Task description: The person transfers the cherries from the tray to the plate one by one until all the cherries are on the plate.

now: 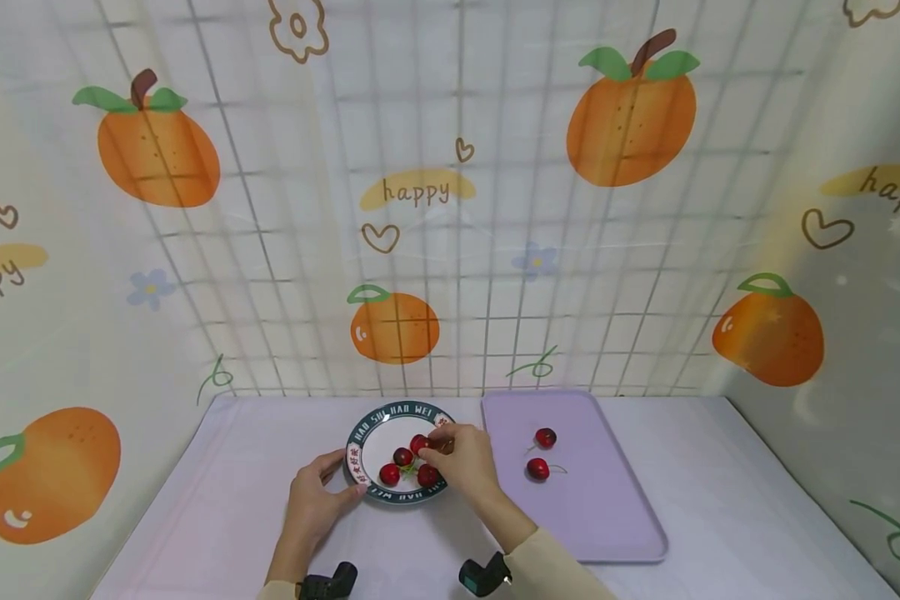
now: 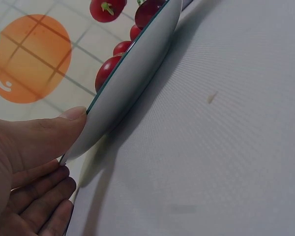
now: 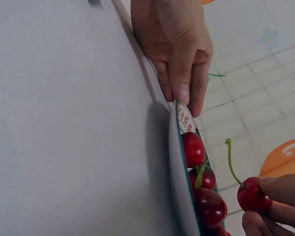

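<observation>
My right hand (image 1: 461,458) pinches a red cherry (image 3: 254,194) between thumb and fingers, just above the plate; its green stem points up. Several dark red cherries (image 1: 390,474) with stems lie on a round plate (image 1: 356,442) that has a white middle and a dark green lettered rim. At the plate's left edge, my left hand (image 1: 315,493) holds the rim, thumb on the near side and fingers around the far side. In the left wrist view the thumb (image 2: 59,130) presses on the rim.
A light purple tray (image 1: 592,517) lies right of the plate, partly behind the right hand. Two cherries, one farther back (image 1: 546,438) and one nearer (image 1: 537,470), sit on it. A white cloth covers the table (image 1: 217,508); a curtain printed with oranges (image 1: 397,327) hangs behind.
</observation>
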